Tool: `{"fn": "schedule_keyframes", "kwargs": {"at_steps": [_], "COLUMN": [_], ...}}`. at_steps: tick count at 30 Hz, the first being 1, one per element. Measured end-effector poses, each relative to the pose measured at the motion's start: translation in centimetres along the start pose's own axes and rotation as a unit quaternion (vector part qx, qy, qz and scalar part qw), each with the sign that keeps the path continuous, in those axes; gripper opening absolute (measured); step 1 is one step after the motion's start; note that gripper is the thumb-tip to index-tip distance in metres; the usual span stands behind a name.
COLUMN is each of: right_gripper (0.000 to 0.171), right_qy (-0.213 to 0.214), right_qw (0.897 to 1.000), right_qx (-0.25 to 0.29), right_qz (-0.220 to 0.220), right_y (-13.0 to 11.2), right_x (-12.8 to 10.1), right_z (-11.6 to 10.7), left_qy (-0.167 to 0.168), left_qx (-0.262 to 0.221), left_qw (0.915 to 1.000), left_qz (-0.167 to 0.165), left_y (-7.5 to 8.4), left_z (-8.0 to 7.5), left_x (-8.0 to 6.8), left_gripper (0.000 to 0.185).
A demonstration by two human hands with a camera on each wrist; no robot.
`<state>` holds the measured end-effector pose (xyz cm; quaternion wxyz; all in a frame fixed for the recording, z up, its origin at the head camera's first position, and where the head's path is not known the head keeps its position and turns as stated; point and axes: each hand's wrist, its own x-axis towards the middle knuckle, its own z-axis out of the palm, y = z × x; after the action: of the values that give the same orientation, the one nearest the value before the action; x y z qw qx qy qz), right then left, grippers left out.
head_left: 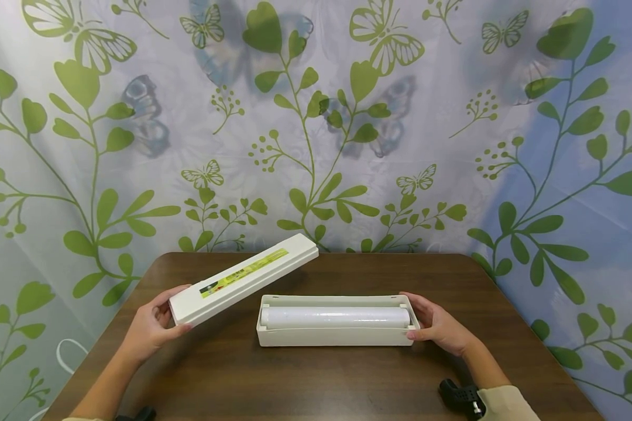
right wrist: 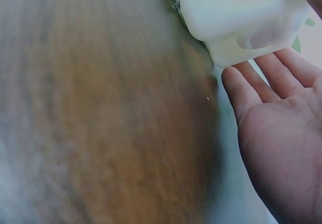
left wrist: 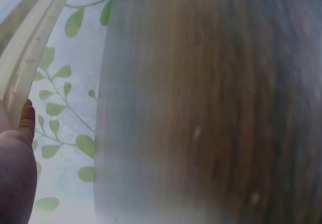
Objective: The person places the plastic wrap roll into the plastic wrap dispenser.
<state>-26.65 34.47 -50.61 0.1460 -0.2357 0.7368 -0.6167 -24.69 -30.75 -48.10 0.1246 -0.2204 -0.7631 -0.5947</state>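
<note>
1. Head: left hand (head_left: pixel 148 328) clamped on left end of tilted white lid (head_left: pixel 246 279); its yellow-green label (head_left: pixel 244 273) too small to read. Right hand (head_left: pixel 439 325) grips right end of open box (head_left: pixel 334 337) on worktop (head_left: pixel 295 386), white roll (head_left: pixel 337 317) inside.
2. Left wrist: lid edge has notch-like marks (left wrist: pixel 30 60); left hand cut off.
3. Right wrist: box end shows rounded opening (right wrist: pixel 261 38); worktop blurred.

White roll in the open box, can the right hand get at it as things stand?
Probably yes. The right hand grips the right end of the box, beside the white roll, whose top is uncovered; the left hand holds the lid clear. The grip would likely have to loosen first.
</note>
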Motion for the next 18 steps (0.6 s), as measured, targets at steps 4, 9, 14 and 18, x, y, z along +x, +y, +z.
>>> {"fn": "schedule_keyframes", "kwargs": {"at_steps": [4,9,14,18], "right_gripper": [0.093,0.093,0.091,0.093], "right_qy": [0.006,0.01,0.009,0.012], "right_qw": [1.0,1.0,1.0,1.0], "right_qx": [-0.001,-0.002,-0.004,-0.004], "right_qz": [0.001,-0.001,-0.002,-0.003], "right_y": [0.1,0.2,0.3,0.1], "right_x": [0.0,-0.1,-0.2,-0.3], "right_z": [0.0,-0.1,-0.1,0.0], "left_qy": [0.002,0.003,0.001,-0.005], "left_qx": [-0.006,0.0,-0.001,-0.013], "left_qw": [1.0,1.0,1.0,0.9999], "left_qz": [0.007,0.009,0.008,0.006], "left_y": [0.2,0.2,0.4,0.7], "left_z": [0.5,0.9,1.3,1.7], "left_x": [0.2,0.1,0.1,0.2], "left_gripper": [0.073,0.073,0.073,0.074]}}
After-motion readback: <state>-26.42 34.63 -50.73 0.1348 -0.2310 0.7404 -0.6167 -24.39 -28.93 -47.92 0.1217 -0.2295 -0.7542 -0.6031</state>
